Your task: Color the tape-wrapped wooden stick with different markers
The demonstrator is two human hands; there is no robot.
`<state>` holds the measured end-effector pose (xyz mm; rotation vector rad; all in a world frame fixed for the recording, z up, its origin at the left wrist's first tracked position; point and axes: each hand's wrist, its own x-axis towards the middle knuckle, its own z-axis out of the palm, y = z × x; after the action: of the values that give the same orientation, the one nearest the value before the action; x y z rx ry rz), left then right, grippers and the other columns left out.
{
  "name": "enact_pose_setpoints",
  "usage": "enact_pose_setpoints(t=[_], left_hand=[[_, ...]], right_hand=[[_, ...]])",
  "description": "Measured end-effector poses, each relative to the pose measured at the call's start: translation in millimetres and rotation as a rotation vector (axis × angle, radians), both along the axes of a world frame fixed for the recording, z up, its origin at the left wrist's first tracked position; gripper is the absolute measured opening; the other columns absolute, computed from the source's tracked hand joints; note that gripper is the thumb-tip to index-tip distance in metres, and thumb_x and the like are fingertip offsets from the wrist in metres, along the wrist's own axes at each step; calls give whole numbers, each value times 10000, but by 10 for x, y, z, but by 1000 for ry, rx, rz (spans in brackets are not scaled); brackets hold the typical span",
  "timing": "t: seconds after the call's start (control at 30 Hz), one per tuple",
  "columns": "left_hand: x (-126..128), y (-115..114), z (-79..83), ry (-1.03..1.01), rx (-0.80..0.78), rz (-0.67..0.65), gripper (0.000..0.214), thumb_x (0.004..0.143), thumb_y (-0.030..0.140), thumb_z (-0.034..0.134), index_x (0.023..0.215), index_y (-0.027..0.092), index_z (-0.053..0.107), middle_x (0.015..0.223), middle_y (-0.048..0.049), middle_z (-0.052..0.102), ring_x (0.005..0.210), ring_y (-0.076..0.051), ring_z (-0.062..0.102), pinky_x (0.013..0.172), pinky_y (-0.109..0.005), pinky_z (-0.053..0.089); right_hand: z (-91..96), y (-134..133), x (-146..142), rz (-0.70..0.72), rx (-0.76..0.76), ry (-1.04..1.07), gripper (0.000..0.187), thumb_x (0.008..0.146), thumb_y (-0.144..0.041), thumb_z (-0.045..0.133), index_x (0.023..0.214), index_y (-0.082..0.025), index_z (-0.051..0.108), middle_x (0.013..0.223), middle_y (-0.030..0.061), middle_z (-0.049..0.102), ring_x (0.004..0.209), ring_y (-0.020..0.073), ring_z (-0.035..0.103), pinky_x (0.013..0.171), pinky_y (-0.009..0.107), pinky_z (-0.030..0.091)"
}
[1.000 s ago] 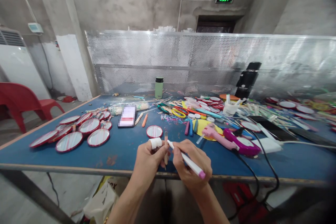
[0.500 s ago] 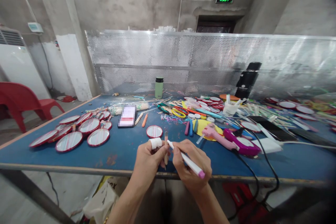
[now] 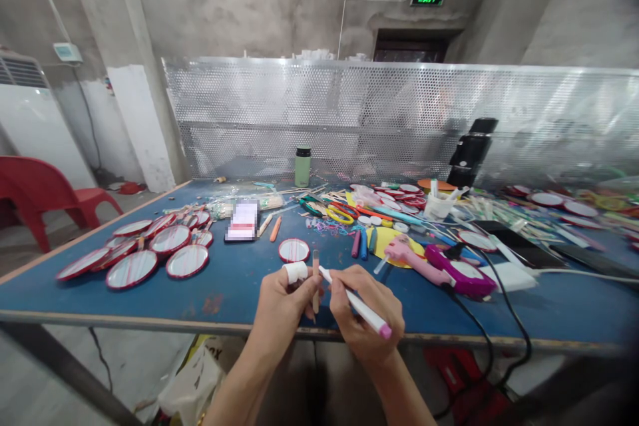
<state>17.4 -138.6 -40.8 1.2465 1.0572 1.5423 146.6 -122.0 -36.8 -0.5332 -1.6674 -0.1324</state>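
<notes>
My left hand point(image 3: 283, 296), with a white wrap on one finger, pinches an upright wooden craft stick point(image 3: 315, 263). In my right hand point(image 3: 367, 309) is a white marker pen point(image 3: 367, 311) with a pink end, held like a writing tool. Its tip points left, close to the stick; whether it touches I cannot tell. Just beyond my hands lies a round red-rimmed disc point(image 3: 294, 250) with faint streaks on its face. To the right rest a pink glue gun point(image 3: 419, 261) and some capped markers point(image 3: 364, 245).
At the left is a pile of red-rimmed discs point(image 3: 131, 269). A phone point(image 3: 241, 221), a green bottle point(image 3: 302, 168), scissors point(image 3: 340, 214) and a white cup of pens point(image 3: 439, 205) stand or lie farther back. Black cables point(image 3: 514, 319) hang over the front edge at right.
Almost nothing differs. My right hand and the marker have shifted very slightly to the right; my left hand holds the stick in the same place.
</notes>
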Motion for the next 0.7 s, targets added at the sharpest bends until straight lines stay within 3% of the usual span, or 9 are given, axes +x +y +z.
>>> enact_pose_setpoints(t=[0.7], left_hand=[[6,0,0,3,-14,26,189,757,285,689,654,133,648,468,30,544,413,-83,470,438,-180,367]], right_hand=[[-7,11,-8,47,-28,-35,140,815,-78,557,847,-172,657,683,22,668,588,123,627,576,238,507]])
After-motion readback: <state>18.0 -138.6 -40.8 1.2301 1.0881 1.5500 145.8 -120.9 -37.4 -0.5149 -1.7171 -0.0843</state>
